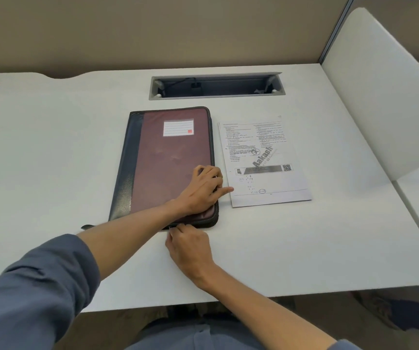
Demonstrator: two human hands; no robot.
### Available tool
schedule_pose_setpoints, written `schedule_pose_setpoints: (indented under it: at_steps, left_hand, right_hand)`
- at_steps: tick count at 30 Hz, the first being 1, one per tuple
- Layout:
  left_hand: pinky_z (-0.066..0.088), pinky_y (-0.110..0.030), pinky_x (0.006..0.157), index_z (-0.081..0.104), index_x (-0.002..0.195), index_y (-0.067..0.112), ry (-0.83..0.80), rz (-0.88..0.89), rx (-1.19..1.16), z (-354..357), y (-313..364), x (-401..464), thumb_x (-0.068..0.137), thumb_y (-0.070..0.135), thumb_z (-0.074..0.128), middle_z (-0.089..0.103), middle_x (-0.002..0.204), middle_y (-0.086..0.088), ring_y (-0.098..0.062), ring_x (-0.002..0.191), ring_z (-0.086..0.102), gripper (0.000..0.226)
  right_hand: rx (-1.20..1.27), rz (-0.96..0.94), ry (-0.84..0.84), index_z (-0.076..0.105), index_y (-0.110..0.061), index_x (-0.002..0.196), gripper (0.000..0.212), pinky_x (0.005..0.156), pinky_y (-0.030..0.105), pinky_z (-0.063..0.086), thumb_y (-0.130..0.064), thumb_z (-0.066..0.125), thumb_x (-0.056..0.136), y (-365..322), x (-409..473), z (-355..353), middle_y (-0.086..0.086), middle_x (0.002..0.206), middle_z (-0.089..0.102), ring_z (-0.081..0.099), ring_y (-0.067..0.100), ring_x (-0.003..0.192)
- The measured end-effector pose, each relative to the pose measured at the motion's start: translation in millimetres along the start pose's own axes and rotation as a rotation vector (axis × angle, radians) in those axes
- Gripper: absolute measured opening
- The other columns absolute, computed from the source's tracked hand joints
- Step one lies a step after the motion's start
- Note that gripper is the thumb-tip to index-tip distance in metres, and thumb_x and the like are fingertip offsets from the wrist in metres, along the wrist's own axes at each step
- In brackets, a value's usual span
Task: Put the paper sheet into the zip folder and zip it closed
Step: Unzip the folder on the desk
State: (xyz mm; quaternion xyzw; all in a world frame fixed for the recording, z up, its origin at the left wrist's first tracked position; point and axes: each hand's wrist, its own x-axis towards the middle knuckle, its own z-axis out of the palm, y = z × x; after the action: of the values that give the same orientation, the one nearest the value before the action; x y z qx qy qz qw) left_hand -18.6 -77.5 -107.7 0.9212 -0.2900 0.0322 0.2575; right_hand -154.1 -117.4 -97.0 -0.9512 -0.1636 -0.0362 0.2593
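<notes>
A maroon and black zip folder [163, 157] lies flat and closed on the white desk [52, 160], a white label near its far end. A printed paper sheet [261, 150] lies on the desk just right of the folder, outside it. My left hand [203, 188] reaches across and presses on the folder's near right corner, fingers curled at its right edge. My right hand [188, 246] is at the folder's near edge, its fingertips pinched on the zip pull [171, 227].
A grey cable tray slot [216, 85] is cut into the desk behind the folder. A white divider panel [380, 97] stands along the right side. A beige partition wall runs along the back. The desk's front edge is close to my body.
</notes>
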Motion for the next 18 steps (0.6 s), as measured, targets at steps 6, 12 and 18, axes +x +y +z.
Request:
schedule_pose_setpoints:
  at_steps: [6,12,18]
  left_hand:
    - [0.023,-0.035,0.097,0.052,0.067,0.010,-0.024,-0.007,0.010,2,-2,-1,0.095,0.042,0.053,0.049,0.082,-0.001,-0.015,0.091,0.044,0.043]
    - [0.023,-0.035,0.096,0.055,0.067,0.008,-0.031,-0.018,0.063,4,-3,0,0.094,0.043,0.055,0.052,0.081,-0.003,-0.020,0.093,0.049,0.043]
    - [0.029,-0.042,0.105,0.065,0.100,0.012,-0.003,-0.043,-0.080,-12,-6,-1,0.094,0.044,0.053,0.057,0.116,-0.003,-0.018,0.128,0.041,0.035]
  right_hand:
    - [0.019,-0.021,0.036,0.062,-0.010,0.063,0.019,0.038,0.025,0.044,-0.011,0.071,0.079,-14,5,9,0.001,0.054,0.062,0.056,0.015,0.044]
    - [0.135,0.003,0.069,0.066,-0.005,0.079,0.007,0.045,0.030,0.050,-0.010,0.068,0.084,-12,5,19,0.007,0.064,0.067,0.060,0.020,0.050]
    - [0.098,0.006,0.080,0.071,-0.008,0.076,0.007,0.046,0.028,0.051,-0.012,0.069,0.081,-4,5,16,0.004,0.065,0.069,0.060,0.017,0.052]
